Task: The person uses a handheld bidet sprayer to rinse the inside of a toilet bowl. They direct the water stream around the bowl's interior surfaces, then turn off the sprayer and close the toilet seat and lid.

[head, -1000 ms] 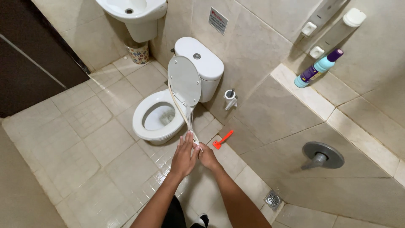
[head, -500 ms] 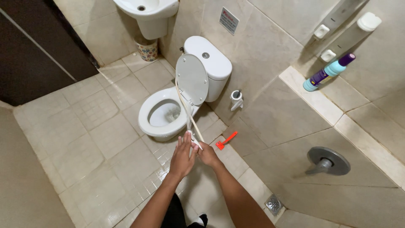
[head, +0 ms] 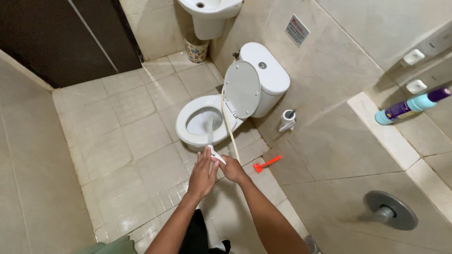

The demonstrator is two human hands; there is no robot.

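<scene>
- Over the wet floor tiles (head: 141, 188), in front of the toilet (head: 207, 124), both your hands are meeting on a white bidet sprayer (head: 215, 155).
- Your right hand (head: 231, 169) is wrapping the sprayer's handle, fingers curling closed around it; the nozzle end is poking out above the knuckles, toward the bowl.
- Your left hand (head: 202, 176) is lying flat against the sprayer from the left, fingers held straight and pressed together, fingertips touching the head. It is bracing the sprayer, not pinching it.
- Water is streaming from the nozzle into the bowl.
- The sprayer's beige hose (head: 227, 124) is running up from your right hand, past the raised seat lid (head: 242, 89), toward the wall behind the cistern (head: 263, 68).
- An orange scraper (head: 266, 164) is lying on the floor just right of your right hand, not touching it.
- A brush holder (head: 287, 120) is standing by the wall beside the cistern.
- A teal and purple bottle (head: 412, 107) is lying on the ledge (head: 391, 136), well apart from your hands.
</scene>
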